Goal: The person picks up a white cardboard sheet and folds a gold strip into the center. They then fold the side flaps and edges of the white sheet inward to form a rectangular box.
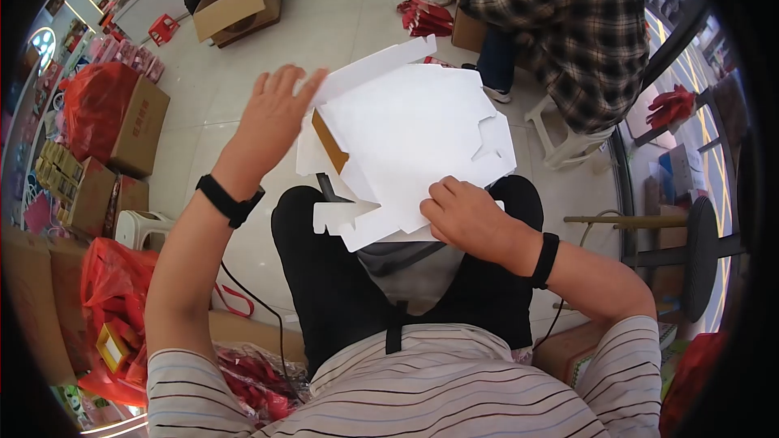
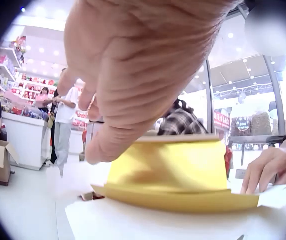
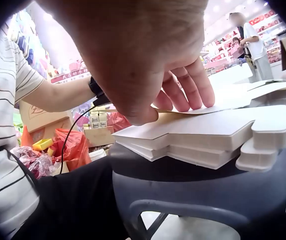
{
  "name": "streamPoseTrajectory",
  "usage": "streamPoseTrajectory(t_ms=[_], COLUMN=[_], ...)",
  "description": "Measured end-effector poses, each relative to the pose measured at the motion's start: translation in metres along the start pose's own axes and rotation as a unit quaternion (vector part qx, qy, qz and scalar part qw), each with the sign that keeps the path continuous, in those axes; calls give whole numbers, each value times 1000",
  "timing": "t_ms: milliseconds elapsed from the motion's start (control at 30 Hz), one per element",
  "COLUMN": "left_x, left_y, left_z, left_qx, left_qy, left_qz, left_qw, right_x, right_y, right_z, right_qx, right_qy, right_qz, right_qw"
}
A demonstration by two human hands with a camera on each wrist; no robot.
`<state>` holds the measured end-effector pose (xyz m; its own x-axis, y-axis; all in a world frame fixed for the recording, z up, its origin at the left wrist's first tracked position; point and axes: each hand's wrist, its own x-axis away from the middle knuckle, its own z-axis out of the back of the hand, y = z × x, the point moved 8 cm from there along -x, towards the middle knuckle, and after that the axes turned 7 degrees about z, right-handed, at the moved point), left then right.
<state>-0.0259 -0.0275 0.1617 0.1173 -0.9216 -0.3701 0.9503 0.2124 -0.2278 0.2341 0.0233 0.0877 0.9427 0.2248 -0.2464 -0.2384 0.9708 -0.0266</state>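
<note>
A stack of white die-cut cardboard box blanks (image 3: pixel 203 132) lies on a dark grey stool (image 3: pixel 198 192) between the person's knees. The top blank (image 1: pixel 414 130) has slots and tabs along its edges, and gold shows on its turned-up side (image 2: pixel 168 167). At the far left corner, my left hand (image 1: pixel 280 109) hovers beside a raised flap (image 1: pixel 377 69), fingers extended and fingertips right at its end. My right hand (image 1: pixel 475 215) pinches the near edge of the top blank between thumb and bent fingers; the right wrist view shows the thumb at that edge.
A person in a plaid shirt (image 1: pixel 568 24) sits on a white stool (image 1: pixel 560 138) at the right. Another person is behind an open carton (image 1: pixel 243 4) at far left. Red bags (image 1: pixel 97 109) and cartons (image 1: pixel 138 126) line the left side. Red packets (image 1: pixel 426 16) lie on the floor ahead.
</note>
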Motion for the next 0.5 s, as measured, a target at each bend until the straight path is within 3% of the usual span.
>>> streamPoseTrajectory(t_ms=[67,133,200,267,367,500], left_x=[9,23,49,62,74,74], left_y=[-10,31,97,127,124,112], left_z=[20,63,74,48,-5,-25], left_qx=[-43,201,328,339,262,260], left_qy=[52,57,-37,-84,-103,-143], left_qz=[34,30,-52,-66,-44,-44], left_qw=[997,978,943,935,959,954], right_x=[-5,-10,-18,-26,-28,-10], right_y=[1,3,4,2,1,18], right_z=[0,-1,-1,-3,-5,-3], right_qx=[-11,-27,-31,-35,-42,-50], right_qy=[-2,12,33,42,30,25], right_qz=[-7,-9,-8,-4,-11,-37], right_qw=[1000,1000,999,998,999,998])
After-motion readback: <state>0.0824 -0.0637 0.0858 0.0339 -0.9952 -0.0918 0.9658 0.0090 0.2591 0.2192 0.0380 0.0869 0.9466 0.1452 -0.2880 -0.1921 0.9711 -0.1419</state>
